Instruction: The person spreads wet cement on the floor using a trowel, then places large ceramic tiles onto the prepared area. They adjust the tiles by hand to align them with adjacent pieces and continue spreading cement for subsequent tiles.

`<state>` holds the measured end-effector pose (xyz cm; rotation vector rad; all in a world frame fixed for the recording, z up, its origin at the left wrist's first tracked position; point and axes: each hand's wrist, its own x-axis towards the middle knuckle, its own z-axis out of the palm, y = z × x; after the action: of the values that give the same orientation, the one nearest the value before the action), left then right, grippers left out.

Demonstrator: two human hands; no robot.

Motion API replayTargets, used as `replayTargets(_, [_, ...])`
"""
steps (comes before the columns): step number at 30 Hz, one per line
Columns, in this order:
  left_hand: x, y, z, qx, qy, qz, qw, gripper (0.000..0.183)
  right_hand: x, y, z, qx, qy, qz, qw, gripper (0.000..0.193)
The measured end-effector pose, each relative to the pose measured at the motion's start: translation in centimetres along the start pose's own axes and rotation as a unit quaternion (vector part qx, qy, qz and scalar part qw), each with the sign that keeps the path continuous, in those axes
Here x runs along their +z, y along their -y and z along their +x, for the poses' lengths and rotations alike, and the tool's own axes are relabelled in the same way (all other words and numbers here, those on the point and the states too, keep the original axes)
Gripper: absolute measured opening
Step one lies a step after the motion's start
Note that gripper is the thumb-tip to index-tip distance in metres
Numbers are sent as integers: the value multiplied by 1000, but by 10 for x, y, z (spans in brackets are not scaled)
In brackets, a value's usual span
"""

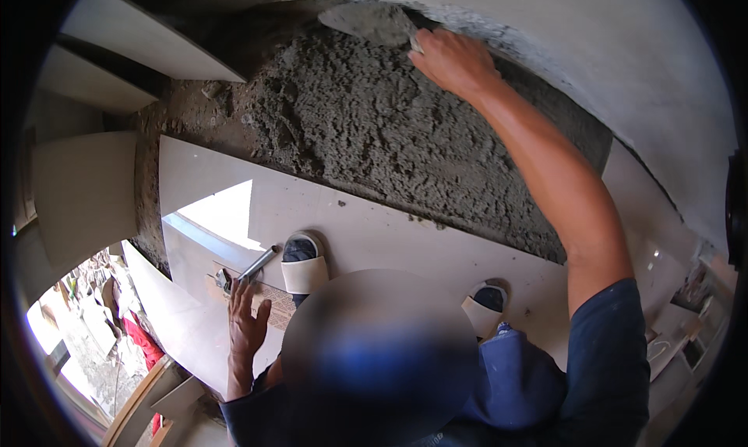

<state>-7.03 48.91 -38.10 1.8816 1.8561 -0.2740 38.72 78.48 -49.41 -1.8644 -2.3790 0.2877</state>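
A person works over a floor, seen from above. Their right hand [454,60] reaches far forward, its fingers wrapped around the handle of a trowel [372,22]. The trowel's grey-smeared blade lies at the far edge of a wide bed of rough, wet-looking mortar [389,128], close to the base of a pale curved-looking wall [615,50]. Nearer the person, glossy pale tiles [389,217] border the mortar along a straight edge, with small dark crumbs on top. The left hand [248,320] is low at left, its fingers released and spread, just beside a metal tube-shaped tool [259,263]; whether they touch is unclear. Two feet in pale sandals [305,276] stand on the tiles. Large flat slabs [86,194] stand at far left.
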Motion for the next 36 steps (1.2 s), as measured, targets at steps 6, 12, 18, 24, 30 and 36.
replayTargets(6, [22,22,-29,-96,32,-67,993,44,31,62,89,4,60,3,998,32])
replayTargets(12, [34,41,-56,-138,32,-79,987,42,23,63,94,-72,186,17,980,35])
replayTargets(18, [38,38,-38,-108,19,-63,992,43,31,45,33,-100,273,203,935,37])
replayTargets(24, [41,17,-6,-23,-7,-39,999,44,5,-48,-103,-13,353,300,886,39])
replayTargets(30, [37,-13,-6,-28,1,-63,998,42,-38,-83,-161,16,128,121,984,36])
replayTargets(36, [44,-35,6,10,-3,-64,998,41,2,-14,-49,19,107,103,989,36])
